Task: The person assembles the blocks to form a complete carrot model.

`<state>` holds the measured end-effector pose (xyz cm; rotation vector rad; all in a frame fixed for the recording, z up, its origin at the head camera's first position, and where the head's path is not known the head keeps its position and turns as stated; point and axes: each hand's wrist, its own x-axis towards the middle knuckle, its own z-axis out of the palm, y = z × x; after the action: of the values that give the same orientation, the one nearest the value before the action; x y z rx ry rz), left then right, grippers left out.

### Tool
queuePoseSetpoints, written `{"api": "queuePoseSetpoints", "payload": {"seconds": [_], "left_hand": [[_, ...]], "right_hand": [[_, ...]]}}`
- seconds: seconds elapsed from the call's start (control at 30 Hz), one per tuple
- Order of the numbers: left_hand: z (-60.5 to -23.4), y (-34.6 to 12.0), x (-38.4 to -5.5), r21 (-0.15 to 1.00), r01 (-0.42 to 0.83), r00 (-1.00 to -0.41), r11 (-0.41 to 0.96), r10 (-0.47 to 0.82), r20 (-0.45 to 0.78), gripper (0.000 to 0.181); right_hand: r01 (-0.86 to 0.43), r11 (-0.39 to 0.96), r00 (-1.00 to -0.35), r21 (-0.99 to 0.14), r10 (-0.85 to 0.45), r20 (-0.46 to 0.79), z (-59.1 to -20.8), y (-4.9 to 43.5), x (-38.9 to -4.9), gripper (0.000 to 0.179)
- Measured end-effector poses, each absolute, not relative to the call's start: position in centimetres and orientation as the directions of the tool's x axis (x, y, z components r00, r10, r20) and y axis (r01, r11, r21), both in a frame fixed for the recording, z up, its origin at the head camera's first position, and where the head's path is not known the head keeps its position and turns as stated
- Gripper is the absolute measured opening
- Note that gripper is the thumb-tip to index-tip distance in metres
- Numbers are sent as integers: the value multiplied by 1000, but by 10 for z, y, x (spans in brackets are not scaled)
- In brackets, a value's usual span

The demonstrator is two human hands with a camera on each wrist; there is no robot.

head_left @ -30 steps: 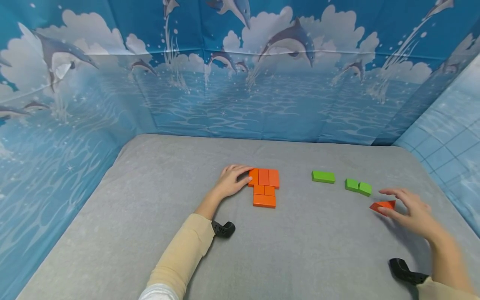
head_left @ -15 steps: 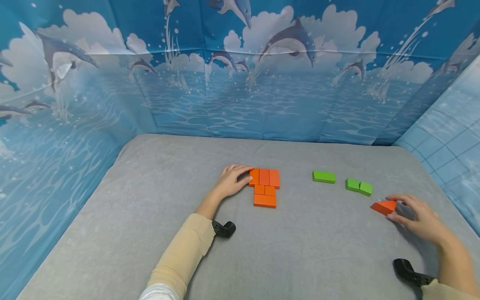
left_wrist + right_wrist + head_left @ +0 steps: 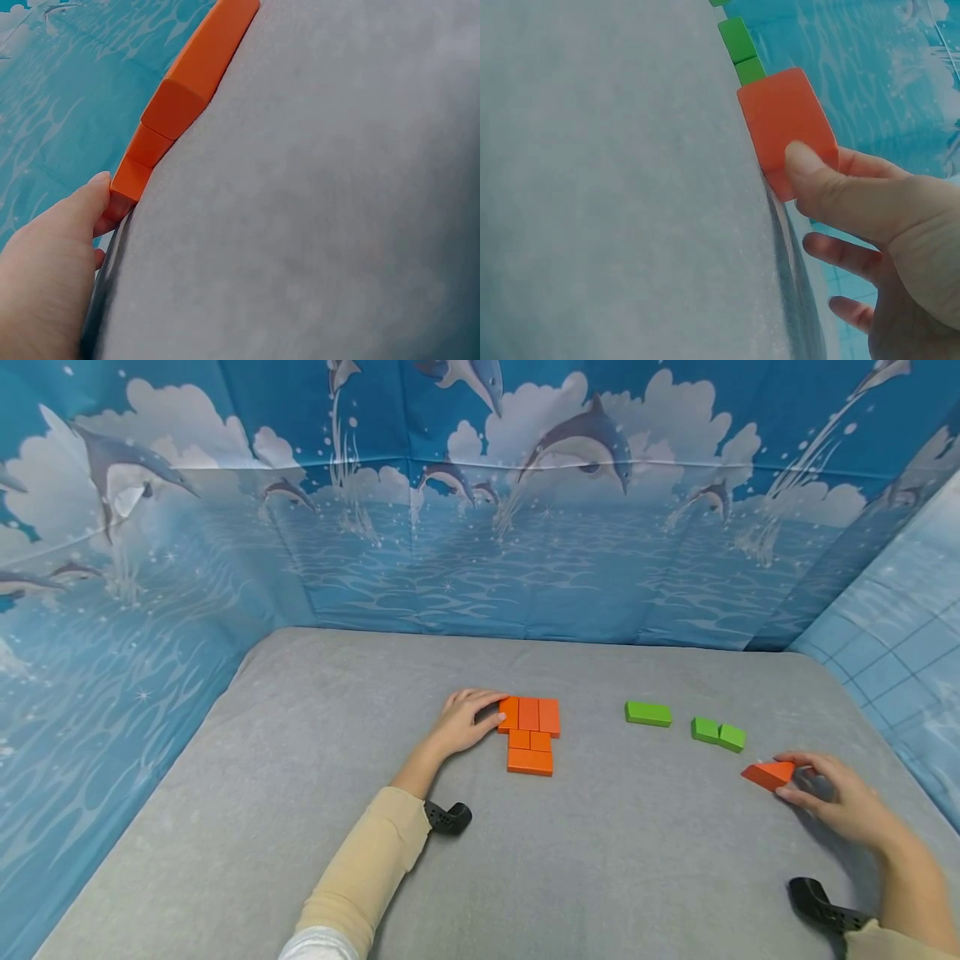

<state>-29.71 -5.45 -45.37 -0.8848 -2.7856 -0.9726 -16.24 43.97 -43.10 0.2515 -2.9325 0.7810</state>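
Note:
Several orange blocks (image 3: 538,717) lie flat and touching, an upper row of upright rectangles above smaller pieces and a wide bottom block (image 3: 529,762). My left hand (image 3: 467,720) holds the left-hand orange block (image 3: 132,177) of that upper row at its outer side, thumb and fingertips on it. On the right, my right hand (image 3: 843,793) pinches a red-orange wedge-shaped block (image 3: 769,774) between thumb and index finger. In the right wrist view, the thumb presses a broad face of this wedge block (image 3: 784,112), while the other fingers are spread away from it.
A long green block (image 3: 648,714) lies between the orange group and the right hand. Two short green blocks (image 3: 717,734) sit end to end just beyond the wedge. Grey cloth (image 3: 637,860) covers the table, and a dolphin-print curtain (image 3: 465,560) hangs behind it.
My right hand has shifted slightly right, and its index finger has closed onto the wedge, which has turned a little. My left hand and the orange group stay put.

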Motion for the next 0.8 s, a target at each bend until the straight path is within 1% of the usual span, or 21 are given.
{"api": "queuePoseSetpoints", "payload": {"seconds": [0.2,0.33,0.43,0.6,0.7,0.8], "left_hand": [[-454,-55,-297,550,542,-831,635,500,242,42],[-454,-54,-297,544,549,-828,635,501,251,42],[-454,-54,-298,540,550,-828,637,500,254,42],[-455,-54,-299,539,547,-830,640,500,249,42],[-455,-54,-299,540,550,-828,637,501,252,42],[-456,-54,-300,541,550,-828,637,502,250,42]], "right_hand": [[-143,868,-988,-476,-98,119,-430,438,-163,43],[-144,865,-985,-480,-81,150,-428,437,-163,33],[-157,861,-982,-484,-86,166,-427,435,-164,31],[-101,860,-994,-501,-64,90,-423,426,-166,49],[-71,857,-997,-510,-49,57,-421,420,-168,55],[-66,862,-997,-502,-44,56,-419,414,-171,55]]}}
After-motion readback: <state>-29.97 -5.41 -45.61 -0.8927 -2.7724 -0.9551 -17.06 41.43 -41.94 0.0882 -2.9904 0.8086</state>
